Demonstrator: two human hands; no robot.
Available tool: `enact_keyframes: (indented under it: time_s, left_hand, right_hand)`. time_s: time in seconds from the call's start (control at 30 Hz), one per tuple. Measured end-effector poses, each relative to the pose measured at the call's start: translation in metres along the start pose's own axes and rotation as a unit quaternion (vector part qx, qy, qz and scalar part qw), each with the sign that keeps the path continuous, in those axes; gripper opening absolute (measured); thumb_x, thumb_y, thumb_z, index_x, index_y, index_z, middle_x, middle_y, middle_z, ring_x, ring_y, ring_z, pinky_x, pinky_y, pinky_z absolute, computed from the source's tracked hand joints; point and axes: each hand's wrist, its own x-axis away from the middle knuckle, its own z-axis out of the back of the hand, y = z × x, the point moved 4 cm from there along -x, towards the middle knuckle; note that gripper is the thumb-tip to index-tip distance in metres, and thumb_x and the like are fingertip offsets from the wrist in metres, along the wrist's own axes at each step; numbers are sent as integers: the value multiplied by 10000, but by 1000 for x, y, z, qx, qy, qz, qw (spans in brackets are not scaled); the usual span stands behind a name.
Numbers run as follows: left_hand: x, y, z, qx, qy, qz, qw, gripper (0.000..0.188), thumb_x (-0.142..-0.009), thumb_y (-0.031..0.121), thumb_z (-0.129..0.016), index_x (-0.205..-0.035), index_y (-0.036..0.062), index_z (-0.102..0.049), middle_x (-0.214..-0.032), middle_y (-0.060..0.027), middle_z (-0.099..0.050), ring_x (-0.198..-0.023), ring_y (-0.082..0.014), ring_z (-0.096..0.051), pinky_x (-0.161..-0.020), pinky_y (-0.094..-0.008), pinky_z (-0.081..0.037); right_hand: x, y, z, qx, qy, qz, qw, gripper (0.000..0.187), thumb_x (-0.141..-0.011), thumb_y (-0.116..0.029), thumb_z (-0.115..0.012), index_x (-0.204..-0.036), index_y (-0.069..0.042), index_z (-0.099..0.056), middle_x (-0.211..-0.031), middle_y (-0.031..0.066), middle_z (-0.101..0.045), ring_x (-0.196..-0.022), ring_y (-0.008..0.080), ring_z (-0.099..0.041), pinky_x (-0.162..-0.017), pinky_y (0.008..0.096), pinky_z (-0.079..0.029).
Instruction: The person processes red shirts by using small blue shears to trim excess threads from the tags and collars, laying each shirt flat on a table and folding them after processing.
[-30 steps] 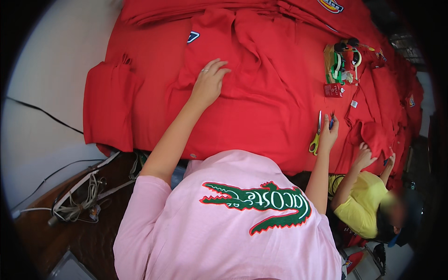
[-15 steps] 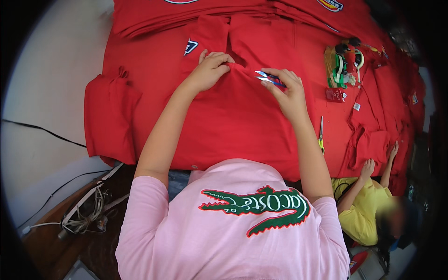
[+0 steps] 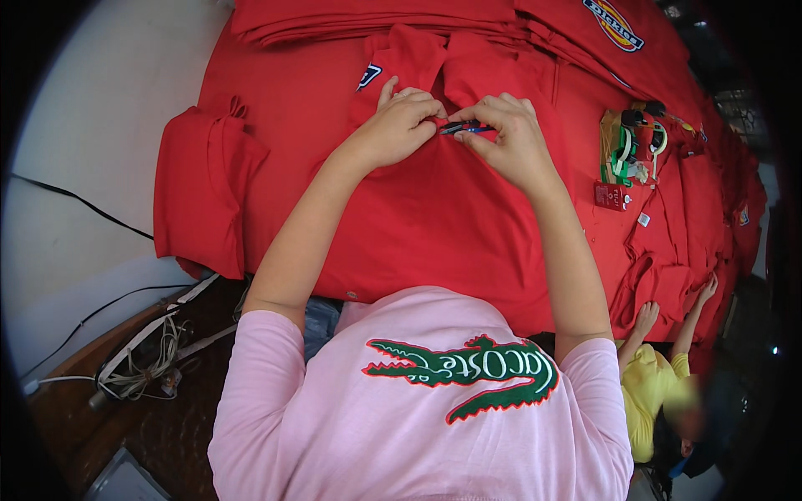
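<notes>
A red garment (image 3: 451,225) with a dark-and-white patch near its top lies spread in front of me. My left hand (image 3: 399,123) is closed on a pinched edge of it, below the opening between two flaps. My right hand (image 3: 508,134) holds a pair of small blue-handled thread snips (image 3: 468,128) between thumb and fingers. The tips of the snips point left and meet the cloth right beside my left fingertips. The fingers partly hide the blades and the cloth edge.
Stacked red garments (image 3: 376,23) lie at the far side, a folded red piece (image 3: 200,184) at the left. A holder with tape rolls (image 3: 626,146) and a small red box (image 3: 611,196) stand right. A co-worker in yellow (image 3: 652,388) handles red cloth. Tangled cables (image 3: 159,355) lie lower left.
My right hand has brought the snips left to the cloth at my left fingertips, and their blades have come closer together. My left hand still pinches the garment. The whole view has shifted slightly.
</notes>
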Motion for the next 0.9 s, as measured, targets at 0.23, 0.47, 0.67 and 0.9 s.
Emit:
enact_keyframes:
  time_s: [0.23,0.47,0.67,0.9]
  left_hand:
    - [-2,-2,-5,23,-29,21,999,208,-970,162,-568,-1126,70,-671,-1121,-55,-651,-1266,-216,-543,-1278,-532,-72]
    - [85,-43,2,-28,235,89,967,306,-907,134,-706,-1205,76,-666,-1182,-132,-656,-1193,-322,-605,-1079,-460,-436]
    - [303,-57,-49,4,271,346,898,336,-891,198,-787,-1138,7,-663,-1099,-171,-668,-987,-334,-659,-887,-432,-536]
    - [374,0,-71,-118,320,404,849,271,-907,262,-753,-1059,45,-696,-975,-129,-707,-980,-331,-668,-941,-467,-490]
  right_hand:
    - [11,11,1,-12,37,16,999,141,-836,-228,-814,-971,-188,-803,-824,-48,-674,-792,174,-546,-836,350,-386]
    - [126,79,32,-51,222,-212,950,249,-932,-185,-753,-1139,-46,-737,-984,151,-709,-954,280,-684,-853,370,-529]
    - [354,146,28,74,167,-441,879,363,-904,-158,-732,-1240,-33,-674,-1098,196,-698,-1053,356,-675,-941,422,-522]
    - [380,145,26,132,205,-316,917,512,-796,-66,-774,-1292,-45,-647,-1226,215,-659,-1170,379,-625,-1009,468,-499]
